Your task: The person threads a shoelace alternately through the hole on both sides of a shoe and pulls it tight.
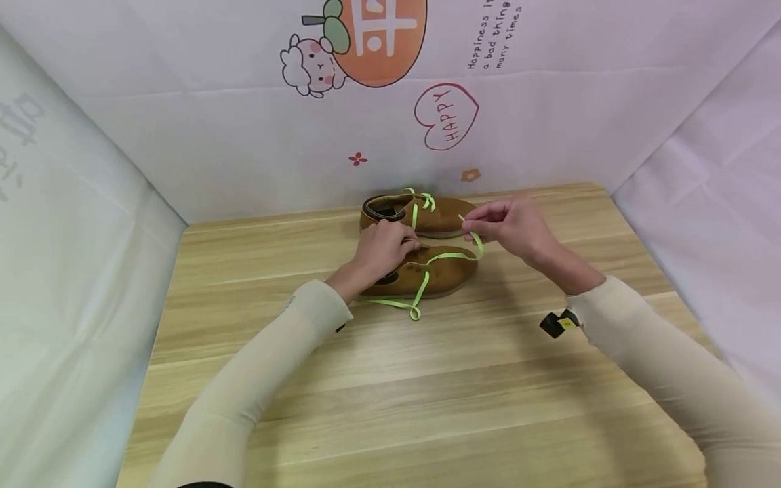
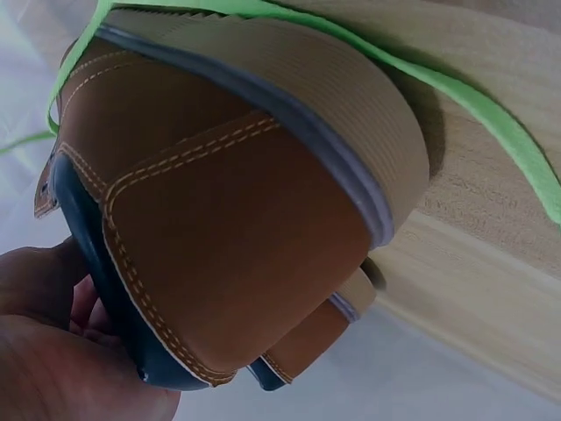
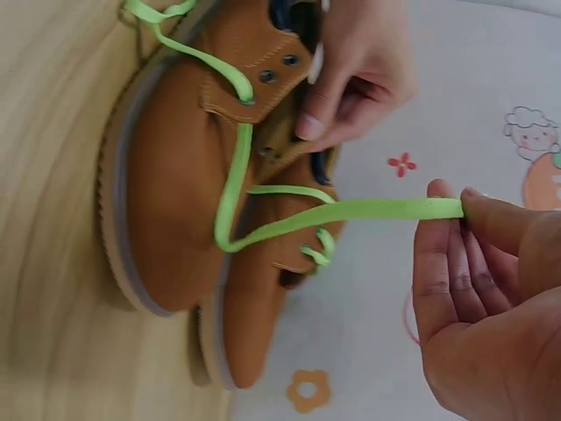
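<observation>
Between cream fabric sleeves (image 1: 653, 359), the pale wood-grain tabletop (image 1: 427, 393) leaves passage at lower centre. At mid-frame, two brown leather shoes (image 1: 454, 272) and a flat green shoelace (image 1: 451, 255) running to the right grip (image 1: 518, 227) obstruct; a white printed fabric wall (image 1: 244, 149) closes the upper centre.

Saw smooth, matt brown leather, or something very like it, on the near shoe (image 3: 166, 202) and the far shoe (image 3: 250, 316), with raised thread stitching (image 2: 193, 146), a glossy, leather-like dark collar (image 2: 127, 329) and a matt, ribbed, rubber-looking sole (image 2: 351, 92). Made out dark, metal-looking eyelets (image 3: 290, 60) and a flat green lace (image 3: 377, 210) of woven-looking cloth, dull rather than shiny. Found pale wood grain with a soft sheen on the smooth table (image 1: 378, 386), lightly creased matt cloth on the printed white backdrop (image 1: 201, 135), and plain, matt fabric on the sleeves (image 1: 287, 342).
</observation>
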`<act>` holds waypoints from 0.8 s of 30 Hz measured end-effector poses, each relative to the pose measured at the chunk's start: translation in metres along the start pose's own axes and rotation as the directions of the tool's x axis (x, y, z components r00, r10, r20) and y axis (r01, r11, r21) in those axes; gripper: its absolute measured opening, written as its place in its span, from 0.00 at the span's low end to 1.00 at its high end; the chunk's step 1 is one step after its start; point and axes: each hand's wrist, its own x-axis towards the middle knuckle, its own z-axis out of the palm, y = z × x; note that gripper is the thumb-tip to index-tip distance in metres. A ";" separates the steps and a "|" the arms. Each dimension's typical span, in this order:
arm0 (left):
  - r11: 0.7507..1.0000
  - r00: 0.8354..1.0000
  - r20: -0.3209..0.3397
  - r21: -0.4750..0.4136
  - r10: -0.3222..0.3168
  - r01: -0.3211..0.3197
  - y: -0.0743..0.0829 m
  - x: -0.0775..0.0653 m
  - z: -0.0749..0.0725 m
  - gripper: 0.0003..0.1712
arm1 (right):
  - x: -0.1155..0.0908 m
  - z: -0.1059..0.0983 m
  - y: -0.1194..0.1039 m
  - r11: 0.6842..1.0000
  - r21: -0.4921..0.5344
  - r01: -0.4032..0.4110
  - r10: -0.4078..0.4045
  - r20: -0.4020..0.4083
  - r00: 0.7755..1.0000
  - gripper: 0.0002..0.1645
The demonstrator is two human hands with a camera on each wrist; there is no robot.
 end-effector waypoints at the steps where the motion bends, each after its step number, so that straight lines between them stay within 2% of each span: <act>1: 1.000 1.000 -0.006 -0.011 0.000 0.000 0.000 0.001 0.000 0.09 | 0.002 0.003 0.003 1.000 -0.012 -0.004 0.004 0.008 1.000 0.12; 5: 0.999 1.000 -0.012 -0.051 -0.015 0.014 0.001 0.003 -0.001 0.10 | 0.007 0.015 0.015 0.996 -0.086 -0.017 0.021 0.055 0.998 0.09; 9: 0.998 0.999 -0.006 -0.044 -0.053 0.053 0.000 0.006 -0.002 0.11 | 0.013 0.030 0.024 0.990 -0.143 -0.002 0.016 0.100 0.995 0.09; 16: 0.997 0.997 -0.001 -0.031 -0.071 0.071 -0.002 0.010 -0.004 0.11 | 0.026 0.052 0.034 0.986 -0.165 -0.027 0.041 0.083 0.996 0.06; 24: 0.995 0.996 0.000 -0.037 -0.090 0.090 -0.002 0.013 -0.005 0.11 | 0.032 0.065 0.039 0.987 -0.156 -0.042 0.054 0.075 0.996 0.06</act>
